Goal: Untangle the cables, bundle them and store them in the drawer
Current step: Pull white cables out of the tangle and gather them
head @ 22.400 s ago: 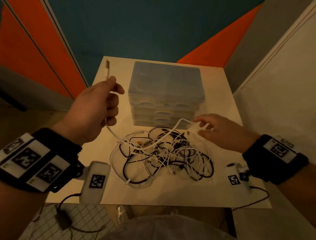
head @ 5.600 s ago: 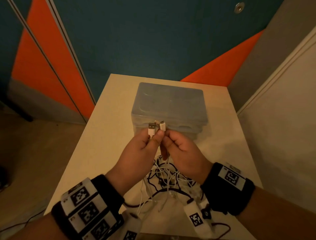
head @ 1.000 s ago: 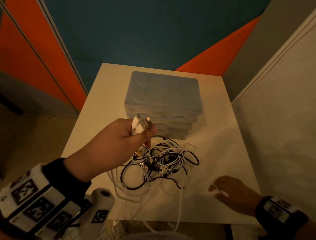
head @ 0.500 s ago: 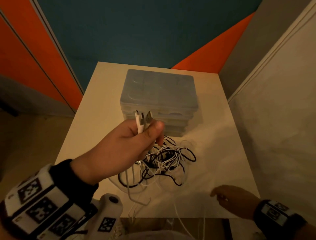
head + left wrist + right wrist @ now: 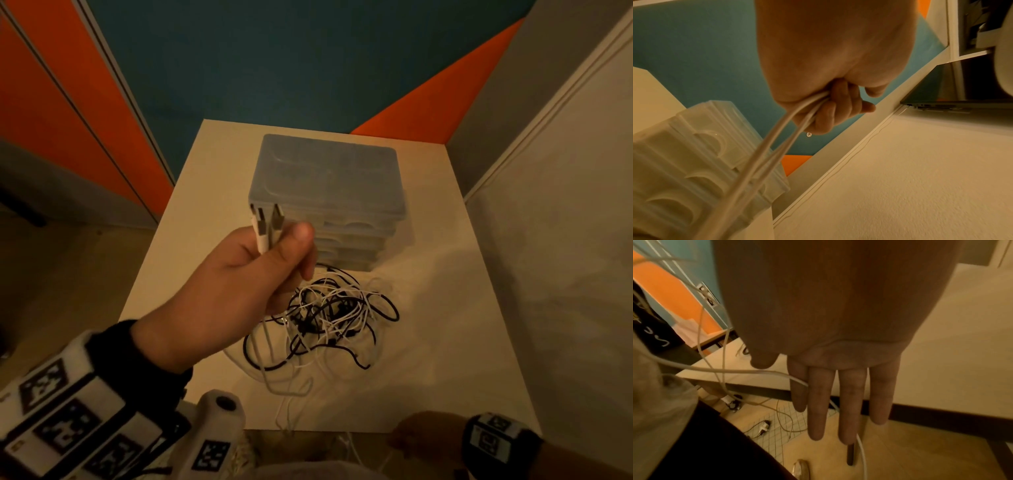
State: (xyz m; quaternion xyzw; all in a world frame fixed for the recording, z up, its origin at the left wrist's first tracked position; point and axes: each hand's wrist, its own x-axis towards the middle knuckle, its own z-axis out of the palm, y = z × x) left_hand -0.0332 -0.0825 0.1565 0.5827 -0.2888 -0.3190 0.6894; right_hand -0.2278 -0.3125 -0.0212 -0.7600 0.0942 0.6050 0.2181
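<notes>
My left hand [image 5: 274,253] is raised in front of the translucent drawer unit [image 5: 325,178] and grips both plug ends of a white cable [image 5: 265,228], plugs pointing up. In the left wrist view its curled fingers [image 5: 830,107] clamp the two white strands [image 5: 777,138], which drop toward the table. A tangle of black and white cables [image 5: 329,311] lies on the table before the drawers. My right hand [image 5: 421,435] hangs below the table's near edge, its fingers [image 5: 851,402] straight. The white cable [image 5: 764,372] passes between its index and middle fingers.
The white table [image 5: 428,342] stands against a white wall [image 5: 565,274] on the right and a blue and orange wall behind. The drawers [image 5: 694,162] are all closed. Loose white cable [image 5: 785,418] dangles over the floor below the table edge.
My left hand has lifted the two plugs higher, in front of the drawer unit's top. My right hand has slid back off the table and down below its near edge.
</notes>
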